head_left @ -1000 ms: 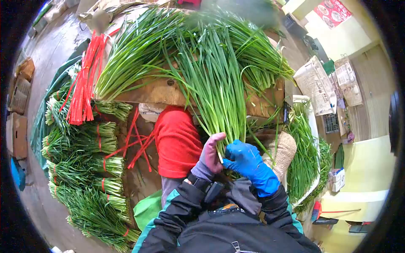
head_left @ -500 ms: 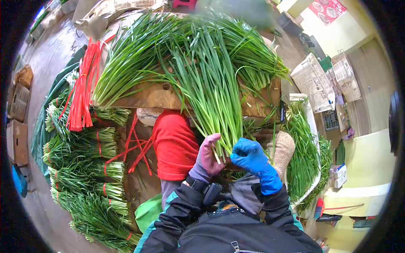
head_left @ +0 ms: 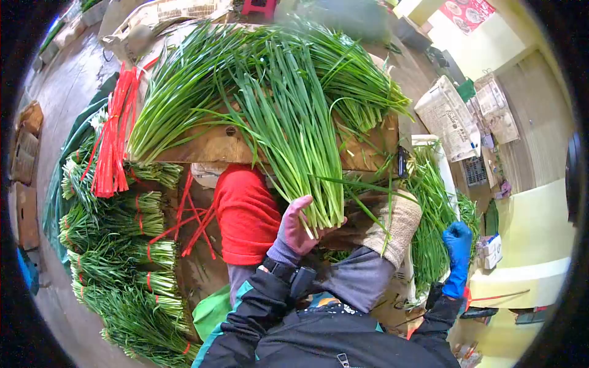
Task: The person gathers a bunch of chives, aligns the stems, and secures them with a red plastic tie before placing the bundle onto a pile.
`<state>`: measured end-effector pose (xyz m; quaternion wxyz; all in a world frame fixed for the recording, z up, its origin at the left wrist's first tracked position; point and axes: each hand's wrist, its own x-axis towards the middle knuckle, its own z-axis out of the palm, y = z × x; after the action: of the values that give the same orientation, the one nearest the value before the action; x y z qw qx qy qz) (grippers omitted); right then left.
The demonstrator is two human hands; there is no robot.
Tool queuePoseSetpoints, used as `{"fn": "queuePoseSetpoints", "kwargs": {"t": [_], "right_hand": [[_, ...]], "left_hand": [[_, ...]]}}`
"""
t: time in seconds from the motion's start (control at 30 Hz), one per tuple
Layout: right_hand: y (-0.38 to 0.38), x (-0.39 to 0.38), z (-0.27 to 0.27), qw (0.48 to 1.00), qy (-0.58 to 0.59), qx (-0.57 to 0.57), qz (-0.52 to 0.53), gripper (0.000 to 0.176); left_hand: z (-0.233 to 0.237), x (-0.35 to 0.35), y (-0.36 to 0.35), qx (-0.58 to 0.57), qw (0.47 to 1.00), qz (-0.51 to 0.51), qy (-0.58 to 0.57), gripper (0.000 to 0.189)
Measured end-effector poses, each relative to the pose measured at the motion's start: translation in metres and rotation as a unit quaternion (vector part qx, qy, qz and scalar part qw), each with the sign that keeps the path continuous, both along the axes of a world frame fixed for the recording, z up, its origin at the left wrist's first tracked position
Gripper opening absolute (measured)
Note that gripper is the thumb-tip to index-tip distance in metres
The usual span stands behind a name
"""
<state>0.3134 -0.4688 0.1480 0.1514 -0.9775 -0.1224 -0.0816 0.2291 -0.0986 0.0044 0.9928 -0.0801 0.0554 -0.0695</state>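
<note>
A loose bunch of green garlic chives [head_left: 294, 135] lies over the wooden board's front edge, its pale stem ends toward me. My left hand [head_left: 299, 230], in a pinkish-purple glove, is around those ends, thumb on the left and fingers partly hidden beneath. My right hand [head_left: 458, 242], in a blue glove, is off to the right by the white tub [head_left: 457, 202] of chives. Its fingers are curled closed; whether anything small is in them is hidden. A few stray chive blades [head_left: 362, 196] stick out between the bunch and my right knee.
More loose chives [head_left: 178, 92] cover the wooden board [head_left: 208, 144]. Red ties [head_left: 116, 135] hang at its left corner. Bundles [head_left: 116, 270] bound in red are stacked at left. A red cloth [head_left: 242, 214] covers my left knee, sacking [head_left: 402, 221] my right. Newspaper-lined crates [head_left: 448, 116] stand at right.
My right hand has left the stem ends and swung far right over the tub's side. My left hand still holds the bunch. Stray blades now show above my right knee.
</note>
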Motion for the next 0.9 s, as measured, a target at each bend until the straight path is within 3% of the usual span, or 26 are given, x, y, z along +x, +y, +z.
{"fn": "queuePoseSetpoints", "kwargs": {"t": [0.07, 0.13, 0.2, 0.27, 0.33, 0.4, 0.43, 0.5, 0.6, 0.63, 0.7, 0.73, 0.8, 0.83, 0.9], "right_hand": [[-0.015, -0.001, -0.014, 0.999, -0.012, -0.001, -0.033, 0.015], [0.002, -0.010, -0.029, 1.000, 0.005, -0.021, 0.016, 0.013], [0.061, -0.026, -0.035, 0.981, 0.139, 0.135, -0.019, 0.012], [0.099, -0.034, -0.060, 0.974, 0.207, 0.039, 0.083, 0.014], [0.138, -0.041, -0.070, 0.933, 0.323, 0.089, 0.134, 0.022], [0.164, -0.037, -0.067, 0.926, 0.319, 0.098, 0.177, 0.023], [0.192, -0.039, -0.068, 0.922, 0.309, 0.179, 0.148, 0.023], [0.210, -0.031, -0.083, 0.942, 0.177, 0.119, 0.259, 0.021], [0.232, -0.031, -0.089, 0.938, 0.128, 0.070, 0.313, 0.022], [0.238, -0.037, -0.089, 0.931, 0.161, 0.101, 0.312, 0.027], [0.243, -0.039, -0.100, 0.926, 0.120, 0.080, 0.350, 0.023], [0.240, -0.040, -0.099, 0.925, 0.118, 0.082, 0.352, 0.023], [0.230, -0.038, -0.090, 0.874, 0.312, 0.240, 0.286, 0.019], [0.221, -0.029, -0.086, 0.879, 0.338, 0.214, 0.259, 0.018], [0.206, -0.020, -0.090, 0.900, 0.293, 0.275, 0.166, 0.022]], "left_hand": [[-0.001, 0.001, -0.002, 0.002, 1.000, 0.002, -0.007, 0.047], [0.003, 0.000, -0.002, 0.005, 1.000, -0.002, -0.005, 0.047], [0.001, 0.000, -0.001, 0.030, 1.000, -0.003, -0.004, 0.048], [0.000, 0.001, -0.003, 0.052, 0.999, -0.008, -0.001, 0.049], [0.000, 0.000, -0.004, 0.068, 0.998, 0.001, -0.018, 0.048], [-0.003, 0.000, -0.005, 0.102, 0.995, 0.002, -0.011, 0.052], [-0.005, 0.000, -0.006, 0.133, 0.991, 0.000, -0.002, 0.056], [-0.012, -0.001, -0.004, 0.153, 0.988, -0.027, -0.005, 0.053], [-0.018, 0.003, -0.005, 0.186, 0.982, -0.020, -0.002, 0.051], [-0.011, 0.002, -0.008, 0.225, 0.974, 0.006, 0.039, 0.048], [-0.016, 0.001, -0.004, 0.214, 0.975, -0.027, 0.045, 0.036], [-0.012, 0.000, -0.006, 0.227, 0.972, -0.014, 0.059, 0.033], [-0.017, 0.000, -0.008, 0.271, 0.961, -0.015, 0.060, 0.029], [-0.017, 0.001, -0.009, 0.312, 0.948, -0.017, 0.062, 0.025], [-0.011, 0.002, -0.015, 0.358, 0.930, 0.034, 0.081, 0.017]]}}
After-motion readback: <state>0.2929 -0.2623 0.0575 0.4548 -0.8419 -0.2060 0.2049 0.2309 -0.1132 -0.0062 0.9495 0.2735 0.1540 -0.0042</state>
